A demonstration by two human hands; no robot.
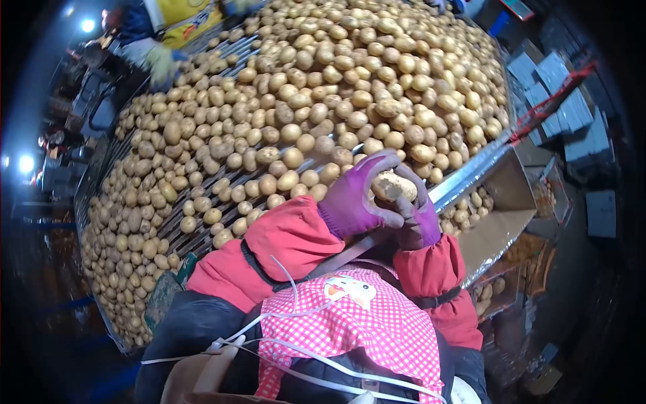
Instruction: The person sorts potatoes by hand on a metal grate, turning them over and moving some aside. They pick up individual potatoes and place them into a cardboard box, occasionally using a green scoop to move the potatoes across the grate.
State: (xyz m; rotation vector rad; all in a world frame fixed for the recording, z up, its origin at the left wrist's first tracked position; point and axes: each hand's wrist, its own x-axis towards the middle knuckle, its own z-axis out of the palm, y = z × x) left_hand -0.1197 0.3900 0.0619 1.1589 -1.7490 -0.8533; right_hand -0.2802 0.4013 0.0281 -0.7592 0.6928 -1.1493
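Potato, dark-patched, held beside metal rail at near edge of heaped potatoes. Clasped from one side in purple-gloved left hand, from the other in purple-gloved right hand. Dressed in pink checked apron, red sleeves.

We record the left glove as purple to magenta, greyer along the fingers; the right glove matches. The held potato: yellow-tan, marked with a dark brown patch. The heaped potatoes we log as pale yellow through dull brown. Sleeves: coral red, with black bands. Apron: pink-and-white check, bearing a white cartoon motif touched with orange. Cords: white. Carton: brown. Across from us, a co-worker's apron reads yellow, their glove pale green-grey. Bar: red.
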